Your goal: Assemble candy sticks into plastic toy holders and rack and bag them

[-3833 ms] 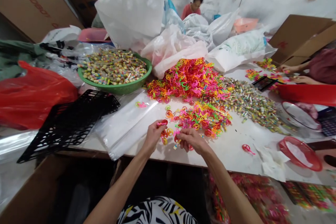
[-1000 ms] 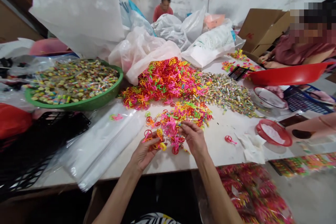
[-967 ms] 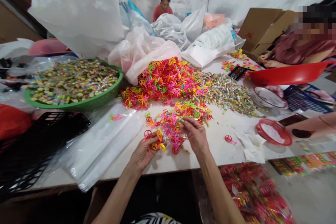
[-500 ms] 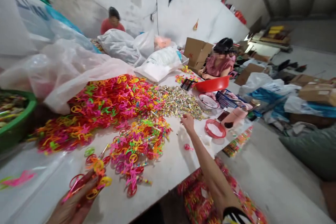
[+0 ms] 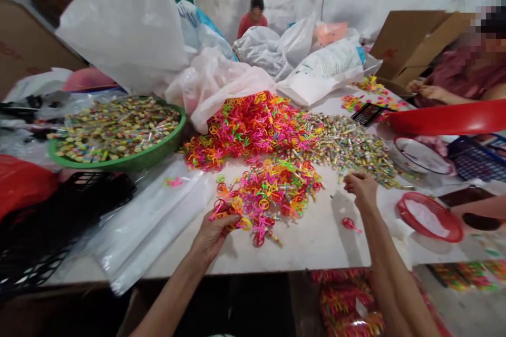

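- At the far left, a black grid tray (image 5: 59, 221) hangs over the desk's near edge. A green basin (image 5: 118, 160) full of wrapped sweets sits behind it.
- Clear plastic bags (image 5: 158, 216) lie flat between that tray and your left hand, and they run right up to the front edge.
- Your left hand (image 5: 213, 231) rests close to the front edge, fingers closed round a small bunch of plastic rings (image 5: 231, 213).
- That bunch touches the small ring pile (image 5: 272, 189). The big ring heap (image 5: 253, 126) lies behind it, against the white sacks.
- Bare desk (image 5: 316, 237) opens between your two hands and reaches the front edge. Only a lone red ring (image 5: 350, 224) lies there, just beside your right forearm.
- Your right hand (image 5: 361, 187) sits at the near fringe of the candy spread (image 5: 351, 147) with its fingers curled in. You cannot tell whether it grips anything.
- To the right, a red basket (image 5: 430, 216) stands near the front edge, and a red basin (image 5: 446, 118) blocks the room behind it.
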Action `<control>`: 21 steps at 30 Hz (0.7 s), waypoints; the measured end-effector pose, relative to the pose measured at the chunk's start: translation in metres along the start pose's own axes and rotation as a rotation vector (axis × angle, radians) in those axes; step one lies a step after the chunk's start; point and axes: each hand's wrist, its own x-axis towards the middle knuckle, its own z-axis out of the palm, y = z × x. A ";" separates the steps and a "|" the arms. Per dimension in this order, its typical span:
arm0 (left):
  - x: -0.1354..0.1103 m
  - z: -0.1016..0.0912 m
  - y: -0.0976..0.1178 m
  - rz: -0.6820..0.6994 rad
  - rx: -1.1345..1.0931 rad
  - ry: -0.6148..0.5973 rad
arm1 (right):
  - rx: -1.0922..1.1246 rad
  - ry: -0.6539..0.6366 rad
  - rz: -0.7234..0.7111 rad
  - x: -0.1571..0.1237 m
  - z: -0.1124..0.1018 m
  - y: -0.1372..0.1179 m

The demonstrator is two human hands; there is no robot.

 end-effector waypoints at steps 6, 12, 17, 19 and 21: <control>-0.008 0.008 -0.010 -0.028 0.093 -0.141 | 0.868 -0.634 0.136 -0.153 0.034 -0.048; -0.013 0.010 -0.013 -0.066 0.077 -0.227 | 1.045 -0.739 0.309 -0.197 0.066 -0.056; -0.011 0.002 -0.015 -0.138 0.037 -0.322 | 1.018 -0.893 0.313 -0.192 0.064 -0.051; -0.011 0.000 -0.016 -0.151 0.031 -0.325 | 0.999 -0.912 0.300 -0.192 0.062 -0.051; -0.011 0.000 -0.015 -0.143 0.040 -0.306 | 0.965 -0.897 0.272 -0.193 0.061 -0.051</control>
